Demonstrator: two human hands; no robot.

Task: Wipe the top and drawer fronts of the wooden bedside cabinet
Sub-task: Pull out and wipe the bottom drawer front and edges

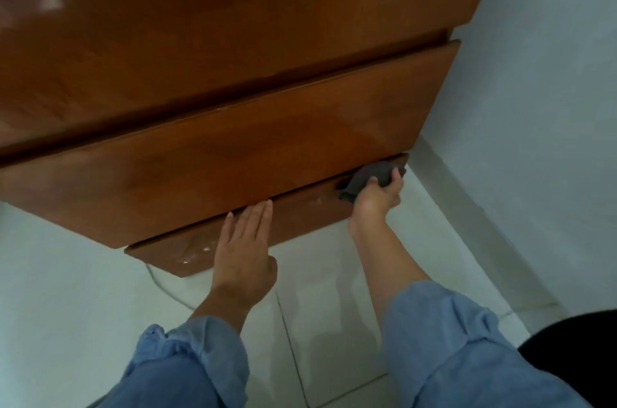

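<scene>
The wooden bedside cabinet fills the upper view, its glossy top (pixel 233 6) above an upper drawer front (pixel 233 153) and a lower drawer front (pixel 300 210). My right hand (pixel 379 197) is shut on a dark grey cloth (pixel 367 178), pressed against the right end of the lower drawer front. My left hand (pixel 245 250) lies flat, fingers together, against the middle of the lower drawer front with nothing in it. White specks show on the lower drawer front near its left end.
Pale floor tiles (pixel 317 324) run under the cabinet. A light wall (pixel 534 107) stands close on the right, with a baseboard strip along it. A dark object (pixel 584 351) sits at the lower right corner. Blue rolled sleeves cover both forearms.
</scene>
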